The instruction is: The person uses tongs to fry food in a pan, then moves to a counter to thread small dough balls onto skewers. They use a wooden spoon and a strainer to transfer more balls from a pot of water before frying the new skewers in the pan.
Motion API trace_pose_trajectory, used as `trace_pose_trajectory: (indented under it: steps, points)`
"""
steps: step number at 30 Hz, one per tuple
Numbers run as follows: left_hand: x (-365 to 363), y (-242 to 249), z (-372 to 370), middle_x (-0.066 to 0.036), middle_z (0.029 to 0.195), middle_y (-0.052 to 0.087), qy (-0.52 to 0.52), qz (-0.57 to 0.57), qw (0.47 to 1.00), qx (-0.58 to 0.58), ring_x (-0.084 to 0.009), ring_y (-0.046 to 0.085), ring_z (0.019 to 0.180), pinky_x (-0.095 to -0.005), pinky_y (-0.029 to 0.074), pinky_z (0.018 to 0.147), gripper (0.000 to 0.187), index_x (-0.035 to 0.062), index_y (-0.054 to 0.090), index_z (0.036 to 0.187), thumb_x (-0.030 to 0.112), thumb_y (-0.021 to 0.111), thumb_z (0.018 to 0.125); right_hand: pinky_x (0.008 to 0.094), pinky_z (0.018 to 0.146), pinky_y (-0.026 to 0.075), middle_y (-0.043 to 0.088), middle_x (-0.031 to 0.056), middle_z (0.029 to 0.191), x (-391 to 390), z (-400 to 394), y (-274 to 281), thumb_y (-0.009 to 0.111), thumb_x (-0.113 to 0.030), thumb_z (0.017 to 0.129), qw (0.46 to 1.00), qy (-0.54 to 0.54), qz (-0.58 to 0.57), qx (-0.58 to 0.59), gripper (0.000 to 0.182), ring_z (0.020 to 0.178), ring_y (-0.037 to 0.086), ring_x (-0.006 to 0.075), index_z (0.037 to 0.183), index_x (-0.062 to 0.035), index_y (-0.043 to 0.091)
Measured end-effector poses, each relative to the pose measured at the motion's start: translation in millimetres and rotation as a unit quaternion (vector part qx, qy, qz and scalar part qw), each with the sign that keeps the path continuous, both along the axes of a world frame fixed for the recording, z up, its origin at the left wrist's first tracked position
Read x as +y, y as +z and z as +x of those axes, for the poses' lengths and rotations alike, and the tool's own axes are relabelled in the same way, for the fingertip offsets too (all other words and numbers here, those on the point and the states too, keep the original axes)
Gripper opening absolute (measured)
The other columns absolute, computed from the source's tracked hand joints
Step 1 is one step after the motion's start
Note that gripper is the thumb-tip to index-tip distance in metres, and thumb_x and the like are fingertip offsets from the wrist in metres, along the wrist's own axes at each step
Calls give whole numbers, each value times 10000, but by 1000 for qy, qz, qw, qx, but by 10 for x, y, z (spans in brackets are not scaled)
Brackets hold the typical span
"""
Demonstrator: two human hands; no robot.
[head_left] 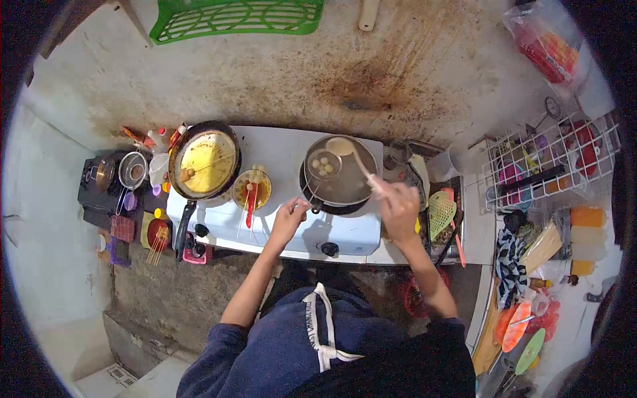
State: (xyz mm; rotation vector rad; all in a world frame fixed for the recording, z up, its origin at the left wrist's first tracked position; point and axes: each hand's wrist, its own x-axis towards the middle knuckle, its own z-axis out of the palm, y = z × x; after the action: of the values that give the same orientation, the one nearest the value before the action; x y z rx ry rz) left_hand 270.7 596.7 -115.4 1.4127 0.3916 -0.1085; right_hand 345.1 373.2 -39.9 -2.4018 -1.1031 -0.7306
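Here, the strainer (324, 177) angles from the left hand's (286, 221) pinch into the pot's (345, 203) left; the right hand (399, 211) clasps a ladle (340, 146).

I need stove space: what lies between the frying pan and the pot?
The head view shows a bowl, with pale balls and something long and red.

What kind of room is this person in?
It looks like a small kitchen, maybe at home. There's a stove with a frying pan and a pot on it, and the wall behind has brown stains.
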Motion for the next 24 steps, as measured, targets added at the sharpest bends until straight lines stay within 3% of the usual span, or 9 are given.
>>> trace_pose_trajectory:
  steps: [3,7,8,10,14,17,21,24]
  points:
    - [48,7,17,34,563,413,18,20,999,-23,-45,357,519,-200,284,472,207,9,541,781,213,521,808,341,610,371,616,57,767,-82,91,18,535,-180,795,976,-190,59,91,154,686,550,208,910,-115,614]
    - [148,-38,67,83,540,362,14,42,997,-62,-3,276,426,-174,185,377,140,73,528,823,213,513,828,390,669,419,593,121,678,-101,328,-276,544,-208,779,985,-139,39,96,152,641,569,283,883,-124,615]
    - [165,-2,74,83,540,362,14,45,997,-62,-3,276,426,-174,185,377,140,73,528,823,213,513,828,390,669,419,593,121,678,-59,345,-349,544,-208,779,985,-139,41,96,152,641,569,283,883,-124,615]
    - [171,106,85,41,563,402,24,8,999,-36,-43,353,514,-195,281,468,193,16,524,775,207,534,805,393,654,436,591,128,678,38,377,-509,546,-193,766,985,-145,-46,85,124,643,572,294,846,-129,616]
    - [146,189,78,44,559,392,41,4,998,-51,-39,346,508,-190,273,463,171,26,515,777,193,538,803,389,662,448,591,139,713,250,348,-563,547,-181,754,977,-149,-88,127,134,679,582,294,841,-104,614]
    - [164,213,69,48,555,391,36,7,999,-36,-37,347,502,-190,269,456,166,29,512,778,191,538,805,397,689,444,599,150,755,383,249,-530,547,-186,759,974,-135,-68,171,147,689,585,292,845,-95,624]
    - [178,202,54,58,542,374,37,20,999,-29,-31,320,481,-188,235,437,170,40,509,788,205,549,799,399,704,441,607,144,763,471,204,-552,528,-212,780,980,-127,-51,145,165,705,590,286,830,-100,639]
    - [189,200,48,64,539,362,40,19,999,-22,-27,303,472,-189,216,429,171,49,502,787,211,554,795,407,679,436,595,171,730,509,171,-560,527,-206,776,976,-129,-37,173,204,657,576,316,841,-45,634]
